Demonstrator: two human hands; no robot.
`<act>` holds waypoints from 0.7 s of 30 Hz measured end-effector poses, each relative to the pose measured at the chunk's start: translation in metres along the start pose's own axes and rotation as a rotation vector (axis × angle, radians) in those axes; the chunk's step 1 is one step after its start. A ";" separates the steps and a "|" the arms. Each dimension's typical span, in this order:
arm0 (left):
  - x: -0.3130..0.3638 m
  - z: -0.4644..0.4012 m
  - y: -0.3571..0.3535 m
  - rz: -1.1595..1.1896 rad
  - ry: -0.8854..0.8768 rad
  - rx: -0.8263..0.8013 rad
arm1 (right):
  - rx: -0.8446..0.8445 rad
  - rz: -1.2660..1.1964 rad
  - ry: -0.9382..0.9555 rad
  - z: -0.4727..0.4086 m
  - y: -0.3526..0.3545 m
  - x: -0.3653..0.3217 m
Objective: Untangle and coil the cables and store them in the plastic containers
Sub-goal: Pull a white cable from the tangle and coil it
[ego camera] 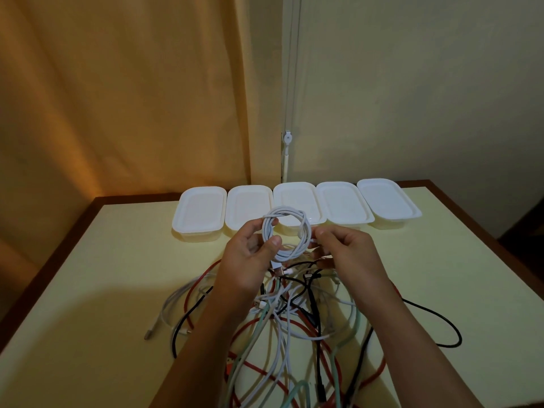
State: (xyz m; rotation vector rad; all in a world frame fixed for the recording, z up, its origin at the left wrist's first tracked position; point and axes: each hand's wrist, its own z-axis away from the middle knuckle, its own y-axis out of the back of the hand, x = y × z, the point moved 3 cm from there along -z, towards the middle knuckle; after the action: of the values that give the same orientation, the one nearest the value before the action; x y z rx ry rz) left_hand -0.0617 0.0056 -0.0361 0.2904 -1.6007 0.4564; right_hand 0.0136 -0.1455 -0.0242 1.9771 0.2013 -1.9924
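Pale yellow table [88,290]: L hand [250,254] & R hand [344,248] both pinching coiled white cable [294,231] above cable tangle [294,325], near 5 plastic containers [341,189].

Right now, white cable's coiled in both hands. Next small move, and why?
Probably carry the white coil forward and lower it into the middle container. The left hand and right hand both hold a grip on it, it looks wound with a plug end hanging below, and that open container sits just behind it, with nothing in it.
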 end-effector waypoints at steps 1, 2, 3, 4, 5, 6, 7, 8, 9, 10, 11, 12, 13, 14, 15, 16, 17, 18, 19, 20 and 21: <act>0.000 0.000 0.000 0.001 -0.003 0.000 | 0.001 0.016 0.005 0.000 -0.001 0.000; -0.001 0.000 0.000 0.003 -0.005 0.002 | 0.002 0.036 0.008 -0.001 -0.001 0.001; -0.001 0.000 0.000 0.005 -0.006 0.004 | 0.001 0.056 0.008 -0.001 -0.001 0.001; -0.001 0.000 0.000 0.006 -0.006 0.007 | -0.005 0.071 0.008 0.000 -0.001 0.000; -0.001 0.000 0.000 0.007 -0.005 0.008 | -0.015 0.073 0.004 0.000 -0.002 -0.001; -0.002 0.000 0.000 0.008 -0.004 0.007 | -0.030 0.061 -0.003 0.002 -0.003 -0.002; -0.002 0.000 0.000 0.009 -0.003 0.005 | -0.045 0.043 -0.010 0.002 -0.004 -0.003; -0.002 0.000 -0.001 0.007 -0.002 0.002 | -0.057 0.028 -0.015 0.004 -0.005 -0.003; -0.003 0.000 -0.001 0.006 0.000 0.000 | -0.064 0.019 -0.013 0.005 -0.006 -0.004; -0.003 0.001 -0.001 0.004 0.001 0.002 | -0.064 0.017 -0.009 0.006 -0.007 -0.004; -0.003 0.001 -0.001 0.000 -0.001 0.004 | -0.057 0.022 0.000 0.006 -0.007 -0.003; -0.003 0.000 -0.001 -0.007 -0.005 0.005 | -0.046 0.034 0.013 0.006 -0.007 -0.003; -0.003 0.000 -0.002 -0.018 -0.009 0.006 | -0.040 0.053 0.032 0.005 -0.007 -0.003; -0.003 -0.001 -0.001 -0.030 -0.014 0.005 | -0.039 0.073 0.052 0.006 -0.006 -0.003; -0.003 -0.001 -0.002 -0.040 -0.017 0.000 | -0.041 0.085 0.067 0.005 -0.006 -0.003; -0.002 -0.001 -0.002 -0.047 -0.020 -0.010 | -0.042 0.089 0.076 0.004 -0.005 -0.002; -0.001 -0.001 -0.003 -0.049 -0.022 -0.019 | -0.043 0.089 0.076 0.003 -0.004 0.000; -0.001 0.000 -0.004 -0.050 -0.020 -0.022 | -0.050 0.079 0.071 0.003 -0.003 0.002; 0.000 0.000 -0.005 -0.052 -0.018 -0.018 | -0.056 0.067 0.067 0.002 -0.001 0.003; 0.000 0.001 -0.005 -0.052 -0.013 -0.011 | -0.058 0.061 0.063 0.002 0.001 0.004; 0.000 0.001 -0.006 -0.049 -0.005 -0.010 | -0.054 0.064 0.060 0.001 0.004 0.006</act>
State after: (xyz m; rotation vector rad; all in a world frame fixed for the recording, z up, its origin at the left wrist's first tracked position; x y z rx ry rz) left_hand -0.0599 -0.0004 -0.0355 0.3224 -1.5965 0.4108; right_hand 0.0141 -0.1502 -0.0293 1.9865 0.2013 -1.8704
